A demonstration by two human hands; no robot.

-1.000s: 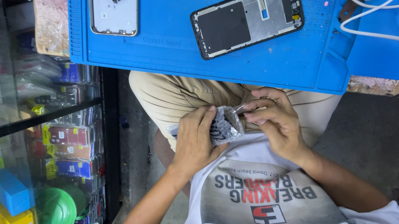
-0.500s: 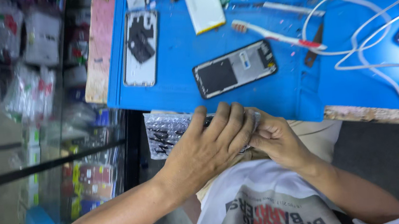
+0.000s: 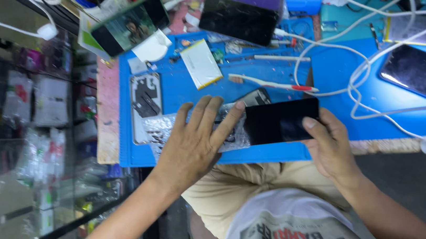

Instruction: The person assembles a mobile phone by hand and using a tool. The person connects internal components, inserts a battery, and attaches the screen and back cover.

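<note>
Blue mat (image 3: 324,71) on a cluttered worktop, glass shelves full of small packets off to the left. Left hand (image 3: 194,140) flat on a clear crinkly plastic bag (image 3: 163,125) at the near edge of the mat, fingers (image 3: 211,115) spread wide and pressing down, holding nothing. Right hand (image 3: 329,144) just beside it on the right, fingers curled around the near right corner of a black phone screen (image 3: 281,120), thumb on its front. Black phone screen lying flat on the mat, its left end touching the bag. Silver phone back frame (image 3: 146,103) left of the bag. White flat battery (image 3: 201,64) farther back, tilted. Toothbrush (image 3: 270,83) with a red handle lying between the battery and the screen. White cables (image 3: 356,75) looping over the right side. Another dark phone (image 3: 419,74) at the far right. Small phone (image 3: 129,25) with a lit picture standing at the far edge. Tan trousers (image 3: 241,185) below the worktop.
</note>
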